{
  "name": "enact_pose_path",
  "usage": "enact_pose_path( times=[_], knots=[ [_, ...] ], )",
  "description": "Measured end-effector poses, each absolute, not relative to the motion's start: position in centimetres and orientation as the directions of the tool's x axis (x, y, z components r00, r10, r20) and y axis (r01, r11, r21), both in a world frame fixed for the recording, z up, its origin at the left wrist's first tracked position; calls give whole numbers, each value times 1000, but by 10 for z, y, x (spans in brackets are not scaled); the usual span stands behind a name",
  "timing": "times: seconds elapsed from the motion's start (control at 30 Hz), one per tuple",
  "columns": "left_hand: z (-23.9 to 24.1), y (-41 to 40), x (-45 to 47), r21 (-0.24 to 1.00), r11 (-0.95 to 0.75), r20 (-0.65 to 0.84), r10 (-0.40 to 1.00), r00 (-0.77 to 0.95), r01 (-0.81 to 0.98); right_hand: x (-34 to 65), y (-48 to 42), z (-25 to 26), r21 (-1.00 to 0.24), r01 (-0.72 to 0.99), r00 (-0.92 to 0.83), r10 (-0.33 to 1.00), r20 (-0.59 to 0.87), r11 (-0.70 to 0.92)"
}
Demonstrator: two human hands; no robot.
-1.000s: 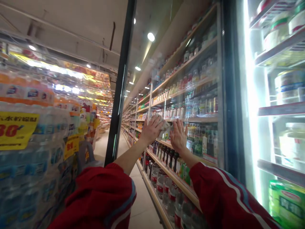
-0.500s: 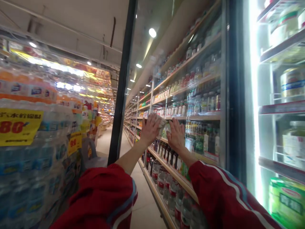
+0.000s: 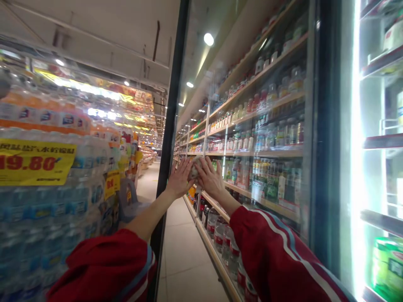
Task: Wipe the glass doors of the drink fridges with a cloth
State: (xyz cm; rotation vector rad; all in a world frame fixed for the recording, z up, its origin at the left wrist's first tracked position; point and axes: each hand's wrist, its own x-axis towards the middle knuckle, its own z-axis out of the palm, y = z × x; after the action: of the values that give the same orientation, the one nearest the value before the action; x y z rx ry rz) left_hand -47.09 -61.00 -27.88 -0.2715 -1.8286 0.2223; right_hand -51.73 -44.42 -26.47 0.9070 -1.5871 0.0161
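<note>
A crumpled, pale cloth lies against the glass door of an upright cooler, between my two hands. My right hand presses it to the pane, fingers spread over its right side. Flat on the glass close to the door's dark frame, my left hand has its fingers apart and its inner edge touching the cloth. Both arms reach forward in red sleeves. Part of the cloth is hidden under the fingers.
At right, the lit cooler interior holds shelves with a green pack. Shelves of bottles show in the glass. Stacked bottled drinks with a yellow price sign stand at left, and a tiled aisle runs beyond.
Both hands and the cloth have slid left across the glass toward the door's frame, drawing closer together. The view has swung slightly left.
</note>
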Motion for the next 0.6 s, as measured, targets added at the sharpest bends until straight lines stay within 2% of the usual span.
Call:
enact_pose_path(
  times=[0.17, 0.4, 0.6],
  knots=[
    [-284, -605, -473, -224, 974, 940, 224, -258, 29, -534, -437, -272, 524, -537, 127, -551, 825, 661],
    [-286, -565, -482, -252, 967, 921, 252, -296, 40, -536, -389, -267, 441, -519, 73, -476, 876, 732],
    [-293, -570, -482, -229, 973, 913, 220, -343, 16, -529, -413, -278, 530, -570, 71, -606, 793, 628]
  ],
)
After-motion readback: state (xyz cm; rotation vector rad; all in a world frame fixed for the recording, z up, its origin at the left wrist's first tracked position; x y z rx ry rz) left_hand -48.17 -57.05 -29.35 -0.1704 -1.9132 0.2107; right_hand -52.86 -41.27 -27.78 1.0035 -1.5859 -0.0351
